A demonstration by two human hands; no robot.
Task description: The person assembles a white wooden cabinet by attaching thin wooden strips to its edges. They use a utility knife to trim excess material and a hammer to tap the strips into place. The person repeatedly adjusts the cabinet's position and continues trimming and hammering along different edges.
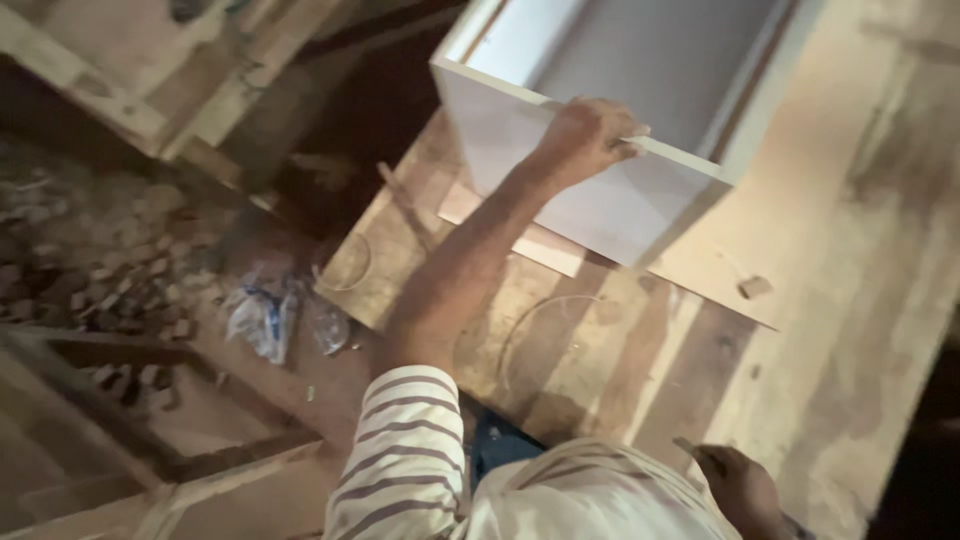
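Note:
A white open box-shaped cabinet (pixel 600 200) stands on a wooden workbench (pixel 600 340). My left hand (pixel 590 135) reaches out on a bare arm from a striped sleeve and grips the cabinet's near top edge, fingers curled over the panel. Low at the right, my right hand (pixel 742 490) hangs beside the bench edge. A small dark tip shows at its fingers, and I cannot make out what it is or whether the hand holds it. The cabinet's inside is grey and looks hollow.
A small wood block (pixel 755 287) lies on the bench right of the cabinet. Crumpled clear plastic bags (pixel 265 315) lie on the floor at the left. Wooden frames (pixel 150 90) and rubble (pixel 90 270) fill the left side.

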